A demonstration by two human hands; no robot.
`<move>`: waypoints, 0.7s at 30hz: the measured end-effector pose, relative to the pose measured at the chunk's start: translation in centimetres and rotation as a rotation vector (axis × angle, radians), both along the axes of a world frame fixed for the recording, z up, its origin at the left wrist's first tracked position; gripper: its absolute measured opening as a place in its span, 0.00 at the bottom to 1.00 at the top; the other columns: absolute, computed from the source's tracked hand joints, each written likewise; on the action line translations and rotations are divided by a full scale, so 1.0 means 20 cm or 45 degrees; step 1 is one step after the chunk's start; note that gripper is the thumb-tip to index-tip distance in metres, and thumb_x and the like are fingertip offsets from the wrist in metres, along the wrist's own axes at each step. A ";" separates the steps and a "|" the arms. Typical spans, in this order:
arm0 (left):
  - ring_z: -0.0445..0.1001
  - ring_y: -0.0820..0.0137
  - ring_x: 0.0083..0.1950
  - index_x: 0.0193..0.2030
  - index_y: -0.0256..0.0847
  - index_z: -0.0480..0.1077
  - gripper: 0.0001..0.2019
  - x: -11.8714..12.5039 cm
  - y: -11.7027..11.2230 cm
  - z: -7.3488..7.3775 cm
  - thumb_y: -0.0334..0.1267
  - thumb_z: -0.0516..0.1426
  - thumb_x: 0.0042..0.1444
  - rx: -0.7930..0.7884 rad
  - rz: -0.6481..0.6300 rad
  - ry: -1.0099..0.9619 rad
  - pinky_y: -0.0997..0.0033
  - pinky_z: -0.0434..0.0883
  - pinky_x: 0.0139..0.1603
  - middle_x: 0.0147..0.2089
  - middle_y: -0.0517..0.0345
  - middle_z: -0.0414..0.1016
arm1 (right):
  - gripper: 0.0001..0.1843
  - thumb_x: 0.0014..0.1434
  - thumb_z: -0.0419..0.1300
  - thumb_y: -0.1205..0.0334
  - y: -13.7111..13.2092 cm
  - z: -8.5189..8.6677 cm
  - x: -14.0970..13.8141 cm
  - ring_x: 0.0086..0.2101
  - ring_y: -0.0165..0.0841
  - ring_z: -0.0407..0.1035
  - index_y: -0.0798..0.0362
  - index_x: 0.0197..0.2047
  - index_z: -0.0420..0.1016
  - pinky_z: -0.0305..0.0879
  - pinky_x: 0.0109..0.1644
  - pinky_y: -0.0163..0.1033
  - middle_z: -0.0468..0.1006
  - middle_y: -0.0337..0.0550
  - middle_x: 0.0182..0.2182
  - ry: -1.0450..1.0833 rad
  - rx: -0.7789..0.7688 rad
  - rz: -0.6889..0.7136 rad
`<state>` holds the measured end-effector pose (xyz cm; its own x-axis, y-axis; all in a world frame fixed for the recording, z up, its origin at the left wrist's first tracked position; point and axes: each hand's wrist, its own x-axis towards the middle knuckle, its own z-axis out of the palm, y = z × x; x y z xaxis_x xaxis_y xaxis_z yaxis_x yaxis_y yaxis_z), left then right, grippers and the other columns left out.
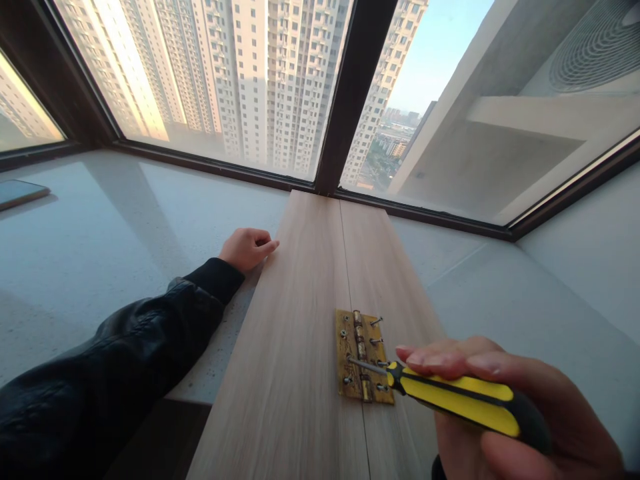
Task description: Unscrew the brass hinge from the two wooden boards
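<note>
Two light wooden boards lie side by side on a stone window ledge, joined by a brass hinge with several screws standing partly out. My right hand is closed round a yellow and black screwdriver, whose tip rests on a screw on the hinge's left leaf. My left hand, in a black sleeve, rests with curled fingers against the left edge of the left board and holds nothing that I can see.
A flat dark tablet-like object lies at the far left of the ledge. A dark window frame runs along the back of the ledge, with tall buildings outside. A white wall closes the right side.
</note>
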<state>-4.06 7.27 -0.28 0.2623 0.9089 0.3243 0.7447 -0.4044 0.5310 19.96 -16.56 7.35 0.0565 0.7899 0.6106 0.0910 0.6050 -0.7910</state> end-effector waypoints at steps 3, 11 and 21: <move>0.56 0.76 0.23 0.19 0.37 0.64 0.18 0.00 0.00 0.00 0.48 0.51 0.52 0.000 0.000 -0.007 0.73 0.53 0.27 0.18 0.64 0.56 | 0.18 0.61 0.58 0.44 0.08 0.00 -0.03 0.27 0.29 0.63 0.48 0.45 0.70 0.69 0.34 0.38 0.66 0.39 0.27 0.337 0.037 0.190; 0.55 0.76 0.23 0.17 0.37 0.62 0.19 -0.01 0.01 -0.01 0.48 0.51 0.52 0.007 -0.005 -0.003 0.73 0.53 0.27 0.18 0.64 0.54 | 0.20 0.59 0.60 0.42 0.12 0.03 -0.12 0.25 0.27 0.58 0.50 0.38 0.64 0.60 0.33 0.35 0.62 0.35 0.24 0.509 -0.067 0.369; 0.56 0.76 0.23 0.18 0.37 0.63 0.18 -0.01 0.01 -0.01 0.48 0.52 0.52 -0.001 -0.007 -0.009 0.73 0.53 0.26 0.17 0.64 0.56 | 0.18 0.71 0.44 0.49 0.14 0.02 -0.19 0.21 0.24 0.54 0.50 0.40 0.67 0.56 0.28 0.29 0.59 0.34 0.19 0.552 0.006 0.451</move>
<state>-4.19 7.42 -0.54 0.2648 0.9077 0.3254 0.7388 -0.4079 0.5364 16.17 -13.68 7.73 0.0347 0.8035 0.5943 -0.4515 0.5431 -0.7080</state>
